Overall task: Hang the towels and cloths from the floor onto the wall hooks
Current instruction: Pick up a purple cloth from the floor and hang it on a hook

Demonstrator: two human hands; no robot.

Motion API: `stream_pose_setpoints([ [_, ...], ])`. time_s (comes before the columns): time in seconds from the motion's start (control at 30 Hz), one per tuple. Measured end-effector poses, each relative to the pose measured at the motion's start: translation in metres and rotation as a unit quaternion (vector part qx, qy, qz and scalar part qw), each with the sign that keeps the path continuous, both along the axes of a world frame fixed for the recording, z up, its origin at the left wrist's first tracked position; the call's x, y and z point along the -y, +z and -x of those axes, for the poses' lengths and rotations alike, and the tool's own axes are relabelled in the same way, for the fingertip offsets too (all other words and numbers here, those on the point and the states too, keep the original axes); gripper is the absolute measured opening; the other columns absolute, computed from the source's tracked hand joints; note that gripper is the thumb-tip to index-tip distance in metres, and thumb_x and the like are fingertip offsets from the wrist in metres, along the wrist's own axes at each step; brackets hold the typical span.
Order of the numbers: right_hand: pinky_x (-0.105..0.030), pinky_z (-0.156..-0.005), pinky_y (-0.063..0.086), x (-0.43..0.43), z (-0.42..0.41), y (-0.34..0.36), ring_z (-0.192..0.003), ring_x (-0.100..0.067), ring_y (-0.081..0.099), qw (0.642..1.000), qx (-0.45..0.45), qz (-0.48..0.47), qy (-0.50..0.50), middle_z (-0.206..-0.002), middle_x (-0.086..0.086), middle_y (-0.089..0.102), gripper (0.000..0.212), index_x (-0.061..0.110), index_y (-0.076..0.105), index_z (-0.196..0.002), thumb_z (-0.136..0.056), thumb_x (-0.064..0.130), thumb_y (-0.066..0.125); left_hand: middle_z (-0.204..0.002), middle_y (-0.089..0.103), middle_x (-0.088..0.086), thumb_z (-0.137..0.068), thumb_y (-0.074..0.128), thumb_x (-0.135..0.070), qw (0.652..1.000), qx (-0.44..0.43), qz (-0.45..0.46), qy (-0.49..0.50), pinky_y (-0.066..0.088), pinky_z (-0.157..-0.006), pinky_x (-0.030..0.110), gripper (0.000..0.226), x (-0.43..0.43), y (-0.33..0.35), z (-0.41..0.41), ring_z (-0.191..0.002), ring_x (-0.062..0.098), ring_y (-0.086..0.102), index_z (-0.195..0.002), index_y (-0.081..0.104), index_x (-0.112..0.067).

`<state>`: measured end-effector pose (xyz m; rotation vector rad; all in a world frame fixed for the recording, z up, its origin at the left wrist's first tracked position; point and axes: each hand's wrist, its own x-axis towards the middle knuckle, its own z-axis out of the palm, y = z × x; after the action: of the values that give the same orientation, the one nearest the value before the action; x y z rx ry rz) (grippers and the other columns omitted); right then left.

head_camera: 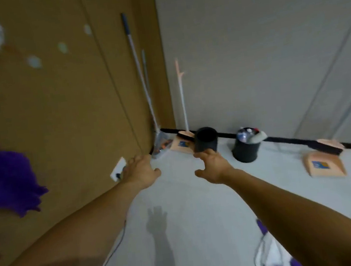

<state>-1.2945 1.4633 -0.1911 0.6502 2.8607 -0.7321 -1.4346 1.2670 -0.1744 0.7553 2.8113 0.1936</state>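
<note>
Purple and white cloths (265, 251) lie bunched on the pale floor (201, 217) at the lower right, partly hidden behind the right forearm (300, 217). A purple towel (2, 178) hangs against the brown wall (70, 123) at the left edge; its fixing point is not visible. Both arms extend forward. The left hand (140, 171) is spread, fingers relaxed, holding nothing, close to a wall socket (118, 169). The right hand (213, 165) is likewise loosely spread and empty. Beyond it, a black bin (205, 140) and a filled black bin (246, 148) stand near the skirting. Pale round wall hooks (34, 62) run in a row up the brown wall.
</note>
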Motion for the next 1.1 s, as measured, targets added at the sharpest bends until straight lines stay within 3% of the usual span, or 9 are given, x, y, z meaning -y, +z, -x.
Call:
stream_pose_setpoints([
  [0.27,-0.04,-0.106,0.037,-0.15,-0.223,-0.045,-0.13,-0.032,0.04,0.974,0.086,0.022,-0.206,-0.146,-0.011,0.038,0.063,0.024,0.039,-0.145,-0.088,0.039,0.061,-0.15,0.035,0.006,-0.089,0.053,-0.049,0.969,0.106,0.059,-0.217,0.034,-0.107,0.042,0.066,-0.209,-0.056,-0.178,-0.134,0.029,0.036,-0.146,0.033,-0.022],
  [0.43,-0.037,-0.106,0.036,-0.185,-0.315,-0.083,-0.128,-0.034,0.043,0.949,0.128,0.066,-0.282,-0.142,-0.014,0.042,0.06,0.021,0.041,-0.144,-0.089,0.037,0.059,-0.149,0.035,0.007,-0.088,0.053,-0.048,0.933,0.16,0.101,-0.307,0.035,-0.107,0.041,0.066,-0.279,-0.101,-0.261,-0.134,0.029,0.036,-0.145,0.035,-0.021],
  [0.63,-0.038,-0.103,0.04,-0.201,-0.379,-0.157,-0.126,-0.031,0.045,0.906,0.177,0.135,-0.36,-0.139,-0.01,0.045,0.057,0.024,0.043,-0.142,-0.088,0.036,0.06,-0.141,0.044,0.008,-0.086,0.054,-0.045,0.898,0.231,0.128,-0.351,0.04,-0.103,0.041,0.057,-0.334,-0.183,-0.305,-0.126,0.029,0.044,-0.136,0.045,-0.019],
  [0.87,-0.037,-0.099,0.044,-0.213,-0.424,-0.294,-0.117,-0.029,0.053,0.858,0.22,0.189,-0.424,-0.132,-0.011,0.052,0.049,0.019,0.049,-0.136,-0.091,0.038,0.057,-0.137,0.045,0.013,-0.088,0.053,-0.044,0.866,0.299,0.189,-0.354,0.041,-0.098,0.039,0.057,-0.365,-0.34,-0.347,-0.122,0.032,0.045,-0.136,0.042,-0.015],
  [1.1,-0.04,-0.096,0.047,-0.223,-0.449,-0.499,-0.115,-0.031,0.056,0.821,0.216,0.233,-0.475,-0.131,-0.012,0.055,0.043,0.014,0.051,-0.132,-0.093,0.03,0.054,-0.133,0.049,0.009,-0.088,0.052,-0.047,0.862,0.316,0.204,-0.34,0.045,-0.096,0.04,0.053,-0.379,-0.527,-0.388,-0.118,0.029,0.049,-0.131,0.046,-0.017],
])
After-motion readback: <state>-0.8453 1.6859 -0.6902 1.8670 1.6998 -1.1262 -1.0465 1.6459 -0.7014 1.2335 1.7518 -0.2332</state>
